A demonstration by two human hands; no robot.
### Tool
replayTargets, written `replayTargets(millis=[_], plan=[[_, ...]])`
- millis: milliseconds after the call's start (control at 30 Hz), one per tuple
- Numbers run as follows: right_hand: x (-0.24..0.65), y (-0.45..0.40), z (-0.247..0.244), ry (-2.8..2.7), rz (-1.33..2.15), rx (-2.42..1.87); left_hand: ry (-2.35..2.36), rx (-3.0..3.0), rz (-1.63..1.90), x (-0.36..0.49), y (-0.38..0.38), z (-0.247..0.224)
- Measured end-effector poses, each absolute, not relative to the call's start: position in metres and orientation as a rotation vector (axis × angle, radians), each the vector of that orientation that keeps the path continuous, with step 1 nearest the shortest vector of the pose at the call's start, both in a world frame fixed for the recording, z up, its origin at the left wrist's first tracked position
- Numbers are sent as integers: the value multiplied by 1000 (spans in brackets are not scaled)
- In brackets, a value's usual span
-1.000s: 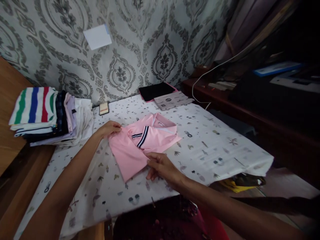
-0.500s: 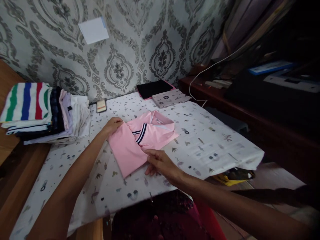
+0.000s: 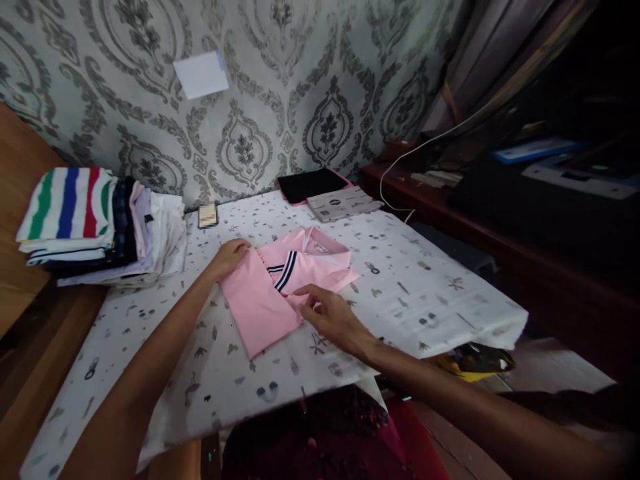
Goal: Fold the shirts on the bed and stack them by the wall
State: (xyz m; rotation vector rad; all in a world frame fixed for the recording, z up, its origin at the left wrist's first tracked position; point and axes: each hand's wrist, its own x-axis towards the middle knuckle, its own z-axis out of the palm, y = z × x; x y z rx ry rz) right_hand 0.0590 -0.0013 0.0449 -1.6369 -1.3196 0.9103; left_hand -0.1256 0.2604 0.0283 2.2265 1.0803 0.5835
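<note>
A pink polo shirt (image 3: pixel 260 300), partly folded, lies on the patterned white cloth, its collar pointing away and to the right. Navy-and-white stripes trim a sleeve edge that crosses its middle. My left hand (image 3: pixel 231 259) grips the shirt's far left corner, fingers bent over the folded edge. On the near right side, my right hand (image 3: pixel 333 319) has thumb and forefinger closed in a pinch at the fabric's edge, beside the stripes. The other right fingers are curled under.
A stack of folded clothes (image 3: pixel 70 203) stands at the left. Near the wall lie a small phone-like item (image 3: pixel 208 215), a black flat item (image 3: pixel 313 183) and a grey printed packet (image 3: pixel 345 203). The tabletop cloth (image 3: pixel 425 287) ends at the right, beside a dark cabinet (image 3: pixel 500 227) with a white cable (image 3: pixel 383 177).
My right hand has moved slightly up along the shirt's near right edge and its fingers have drawn into a pinch. My left hand stays at the far left corner. The view has shifted slightly.
</note>
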Motion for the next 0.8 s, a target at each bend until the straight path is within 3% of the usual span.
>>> replayTargets(millis=[400,800], plan=[[42,139,53,-1534,882,-1767,1165,2316,602,-127,238,31],[43,162,55,-1744,746,-1969,1223,2300,630,-127,240,27]])
